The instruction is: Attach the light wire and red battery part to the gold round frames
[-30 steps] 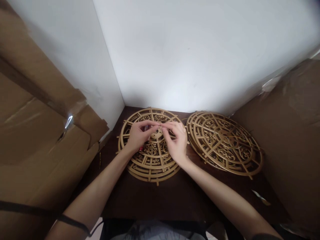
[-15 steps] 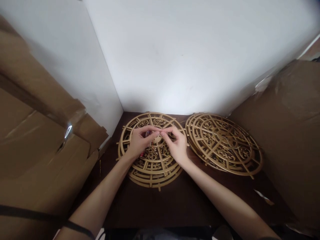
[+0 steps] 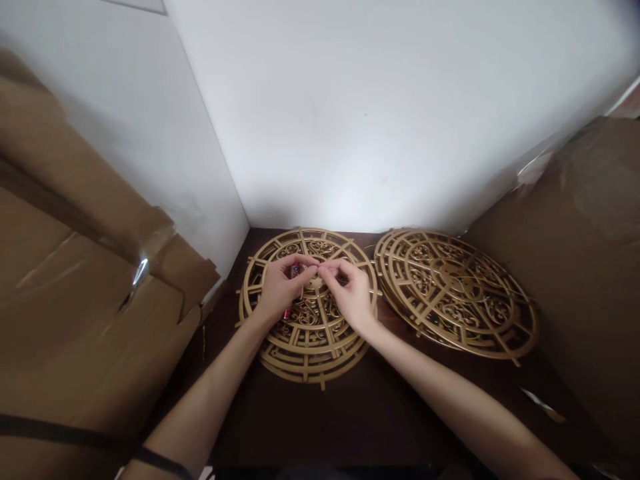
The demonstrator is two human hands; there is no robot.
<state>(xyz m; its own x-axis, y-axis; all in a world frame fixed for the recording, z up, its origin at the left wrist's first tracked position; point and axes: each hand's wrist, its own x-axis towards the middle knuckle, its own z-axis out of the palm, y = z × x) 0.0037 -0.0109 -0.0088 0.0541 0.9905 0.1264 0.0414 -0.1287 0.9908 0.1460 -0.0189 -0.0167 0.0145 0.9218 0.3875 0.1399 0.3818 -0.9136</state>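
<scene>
White walls corner a dark table [image 3: 350,413] hemmed by cardboard boxes [image 3: 75,313]. Over the last second both hands have barely shifted: the left hand [image 3: 280,288] keeps pinching a small red object [image 3: 295,271], the right hand [image 3: 353,293] stays pinched on something too fine to identify, above the left disc stack [image 3: 307,347]. Another stack [image 3: 460,300] lies just beside it.

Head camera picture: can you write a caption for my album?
Two hands pinch something small over a stack of gold filigree discs on a dark table.
</scene>
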